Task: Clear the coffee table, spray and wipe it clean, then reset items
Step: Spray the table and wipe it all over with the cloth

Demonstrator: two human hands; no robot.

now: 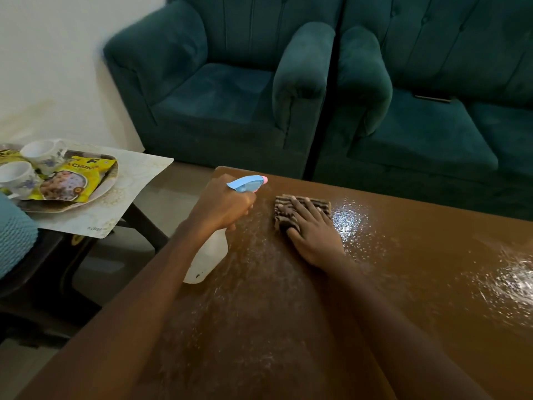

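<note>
teal armchair (pixel 230 90) | teal sofa (pixel 427 140) just beside it | dark flat object (pixel 432 98) on sofa seat

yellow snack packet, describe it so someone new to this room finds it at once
Left of the brown coffee table stands a side table under a pale mat. On its tray, with two white floral cups, lies the yellow snack packet: the only flat, bright yellow thing there.
</note>
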